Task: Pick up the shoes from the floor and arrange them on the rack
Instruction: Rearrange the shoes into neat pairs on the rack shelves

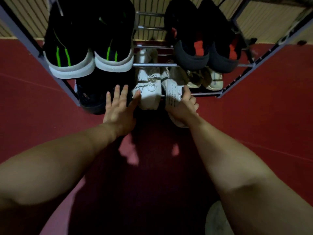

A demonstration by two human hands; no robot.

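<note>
Seating the white pair on the rack's (pixel 237 82) lower shelf. My right hand (pixel 184 106) grips the right white shoe (pixel 172 92), its heel overhanging. My left hand (pixel 118 107) is flat, fingers spread, touching the left white shoe (pixel 149 94). Next, I reckon: push both in, align.

The white shoe (pixel 172 89) in my right hand (pixel 183 106) looks like smooth perforated leather, the rack (pixel 155 65) bars are shiny metal, the black shoes (pixel 67 48) matt knit cloth.
</note>
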